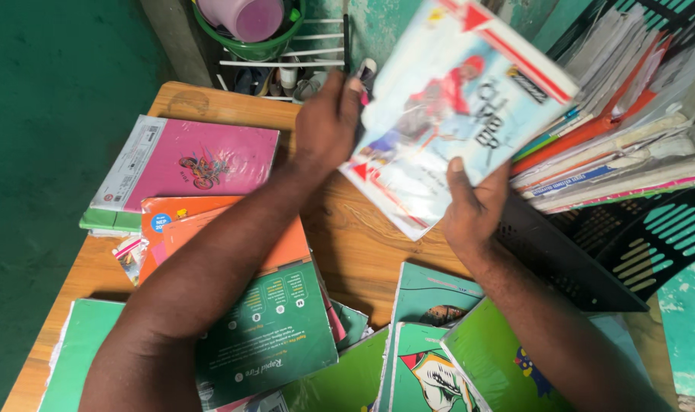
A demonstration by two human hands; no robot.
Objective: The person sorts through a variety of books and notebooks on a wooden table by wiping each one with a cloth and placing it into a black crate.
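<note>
Both my hands hold up a glossy light-blue and white notebook point(447, 107) with red arrows and a red figure on its cover, tilted above the wooden table point(363, 244). My left hand point(328, 122) grips its far left edge. My right hand point(473, 206) grips its near lower edge, thumb on the cover. Under my left forearm lies a dark green book point(275, 328) on an orange book point(210, 225).
A pink notebook point(183, 164) lies at the table's far left. Green books point(431, 358) cover the near side. A stack of worn books point(630, 130) rests on a black plastic crate point(592, 259) at right. A green bucket point(252, 38) with a pink container stands behind the table.
</note>
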